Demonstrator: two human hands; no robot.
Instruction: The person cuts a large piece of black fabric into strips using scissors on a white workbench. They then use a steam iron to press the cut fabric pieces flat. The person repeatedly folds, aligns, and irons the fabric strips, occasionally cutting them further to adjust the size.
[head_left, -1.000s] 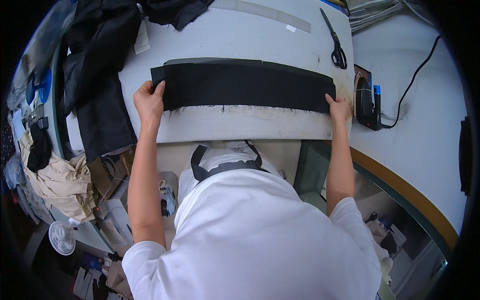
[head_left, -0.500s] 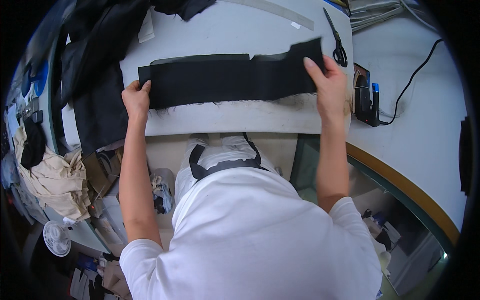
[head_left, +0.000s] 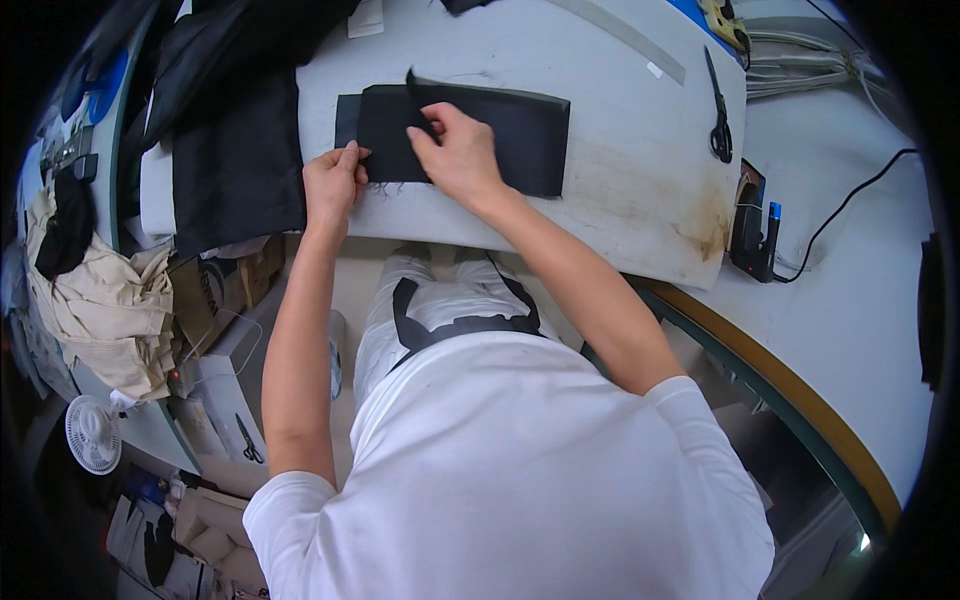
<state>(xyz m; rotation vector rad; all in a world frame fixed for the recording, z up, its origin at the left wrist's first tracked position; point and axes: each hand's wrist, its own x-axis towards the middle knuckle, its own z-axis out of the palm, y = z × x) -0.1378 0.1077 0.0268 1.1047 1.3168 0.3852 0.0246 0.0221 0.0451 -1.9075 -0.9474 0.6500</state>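
Observation:
A black fabric strip (head_left: 530,135) lies on the pale tabletop in front of me, folded back over itself toward the left, with frayed threads along its near edge. My left hand (head_left: 335,188) pinches the strip's near left edge between thumb and fingers. Over the middle of the strip, my right hand (head_left: 460,155) grips the folded-back layer, and a flap of it stands up beside the fingers. The back of that hand hides part of the cloth. Left of the strip, a larger black cloth (head_left: 240,150) hangs over the table's near edge.
Black scissors (head_left: 719,130) lie at the table's right side, and a long ruler (head_left: 630,38) at the far side. A black device (head_left: 752,235) with a cord sits on the right-hand surface. Beige cloth (head_left: 100,300) is heaped at left, above a white fan (head_left: 93,435).
My right hand has swung left from the strip's far right end, folding that end back over the rest. My left hand keeps hold of the left end. The view has shifted slightly.

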